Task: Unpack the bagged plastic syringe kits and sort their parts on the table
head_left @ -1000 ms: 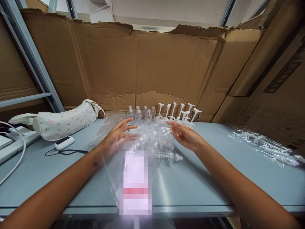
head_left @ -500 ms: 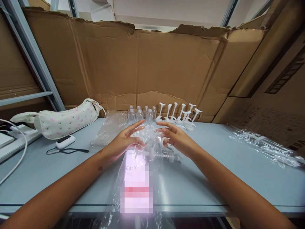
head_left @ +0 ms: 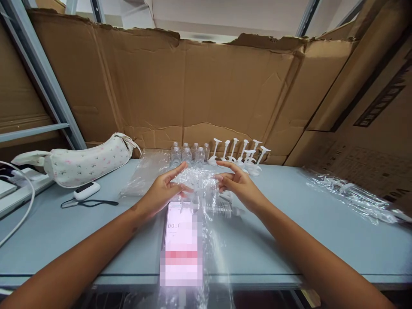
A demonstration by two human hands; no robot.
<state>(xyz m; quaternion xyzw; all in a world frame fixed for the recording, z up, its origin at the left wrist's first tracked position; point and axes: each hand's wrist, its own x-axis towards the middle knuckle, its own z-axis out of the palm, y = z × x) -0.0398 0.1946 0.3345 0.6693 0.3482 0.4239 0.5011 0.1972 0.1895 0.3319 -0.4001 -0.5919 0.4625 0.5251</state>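
A clear plastic bag [head_left: 203, 182] is spread between my two hands and trails down past the table's front edge. My left hand [head_left: 165, 186] is at the bag's left side, thumb and fingers closed on the film, index finger stretched forward. Opposite it, my right hand [head_left: 240, 184] has its fingers curled on the bag's right side, index finger pointing out. Behind and below the film lies a clear plastic bottle [head_left: 222, 209] on its side, partly hidden. A lit phone [head_left: 175, 236] showing a timer lies beneath, beside the bag.
Small clear bottles [head_left: 187, 156] and white pump tops [head_left: 244, 155] stand at the back. A flat plastic bag [head_left: 144, 171] lies left of them. Further left are a patterned pouch [head_left: 88, 161] and a small white device [head_left: 86, 191]. Plastic packaging [head_left: 350, 193] lies right. Cardboard [head_left: 206, 86] walls the back.
The bag has shifted right, uncovering more of the phone's left side, and its film looks more gathered between my hands. My left hand has moved slightly left.
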